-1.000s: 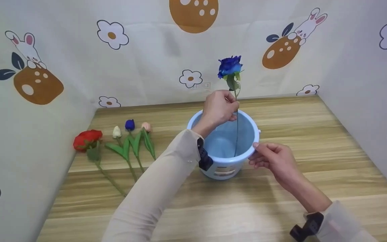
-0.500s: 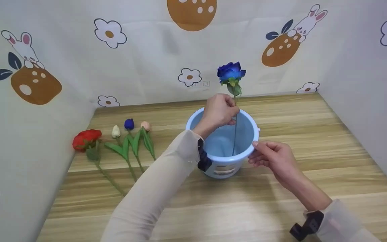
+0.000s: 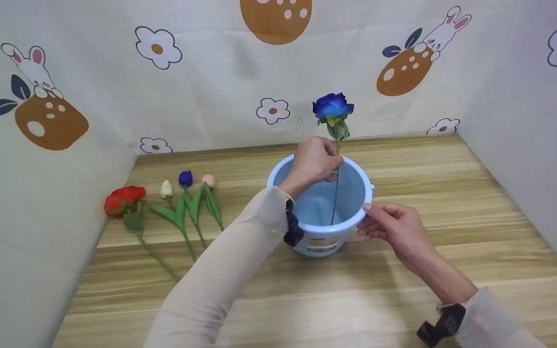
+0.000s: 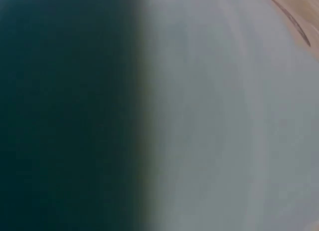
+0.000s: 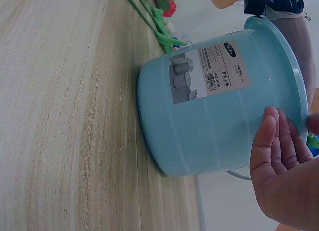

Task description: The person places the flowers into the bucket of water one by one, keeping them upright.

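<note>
My left hand [image 3: 315,159] pinches the thin stem of a blue artificial rose [image 3: 332,106] between thumb and fingers. The bloom stands above the light-blue bucket [image 3: 318,229], and its stem runs down inside, the lower end hidden behind the near rim. My right hand [image 3: 394,226] grips the bucket's right rim, thumb on top and fingers below it outside. The right wrist view shows those fingers [image 5: 280,136] against the bucket wall [image 5: 214,126]. Blurred dark and pale surfaces fill the left wrist view.
Left of the bucket on the wood-grain table [image 3: 452,193] lie a red flower [image 3: 124,200], a white tulip [image 3: 166,189], a blue tulip [image 3: 185,179] and a peach tulip [image 3: 209,181]. A printed cloth wall [image 3: 211,96] encloses the back and sides.
My left hand and the blue rose have come down a little, and the stem's lower part has shifted left inside the bucket. My right hand keeps its place at the rim.
</note>
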### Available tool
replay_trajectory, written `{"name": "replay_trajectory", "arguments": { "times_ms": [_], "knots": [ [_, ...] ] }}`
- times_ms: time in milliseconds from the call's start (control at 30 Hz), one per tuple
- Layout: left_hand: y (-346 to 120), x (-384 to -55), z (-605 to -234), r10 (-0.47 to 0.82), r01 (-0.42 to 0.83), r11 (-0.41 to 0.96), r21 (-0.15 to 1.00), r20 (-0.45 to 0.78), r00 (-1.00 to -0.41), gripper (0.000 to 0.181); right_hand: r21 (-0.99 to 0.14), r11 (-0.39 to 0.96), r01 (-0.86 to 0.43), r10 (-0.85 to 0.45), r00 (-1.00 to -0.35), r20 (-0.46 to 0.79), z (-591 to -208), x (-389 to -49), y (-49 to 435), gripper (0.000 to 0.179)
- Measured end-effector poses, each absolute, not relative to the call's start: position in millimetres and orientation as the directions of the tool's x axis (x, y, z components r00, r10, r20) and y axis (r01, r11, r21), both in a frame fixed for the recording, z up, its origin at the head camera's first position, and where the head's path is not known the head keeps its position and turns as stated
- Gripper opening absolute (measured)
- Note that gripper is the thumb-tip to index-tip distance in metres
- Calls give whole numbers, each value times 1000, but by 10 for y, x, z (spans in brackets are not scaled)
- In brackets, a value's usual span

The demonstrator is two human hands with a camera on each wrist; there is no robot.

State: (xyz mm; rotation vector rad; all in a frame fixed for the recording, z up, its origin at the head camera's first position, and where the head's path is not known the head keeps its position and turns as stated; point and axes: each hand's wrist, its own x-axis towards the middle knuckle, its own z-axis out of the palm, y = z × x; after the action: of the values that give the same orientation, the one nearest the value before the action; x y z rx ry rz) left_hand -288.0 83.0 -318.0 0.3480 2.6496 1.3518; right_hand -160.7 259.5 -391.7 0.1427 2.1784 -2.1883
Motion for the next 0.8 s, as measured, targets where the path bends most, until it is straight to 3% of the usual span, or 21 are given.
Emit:
{"name": "replay_trajectory", "arguments": {
  "times_ms": [300, 800],
  "knots": [
    [805, -2898, -3168, 275, 125, 593, 795, -55, -960, 39, -995, -9, 102, 38, -994, -102, -3911, -1607, 2584, 22],
    [839, -2898, -3211, 263, 142, 660, 737, -50, -963, 11, -994, -30, 103, 51, -993, -104, -3903, -1603, 2557, 20]
  ]
}}
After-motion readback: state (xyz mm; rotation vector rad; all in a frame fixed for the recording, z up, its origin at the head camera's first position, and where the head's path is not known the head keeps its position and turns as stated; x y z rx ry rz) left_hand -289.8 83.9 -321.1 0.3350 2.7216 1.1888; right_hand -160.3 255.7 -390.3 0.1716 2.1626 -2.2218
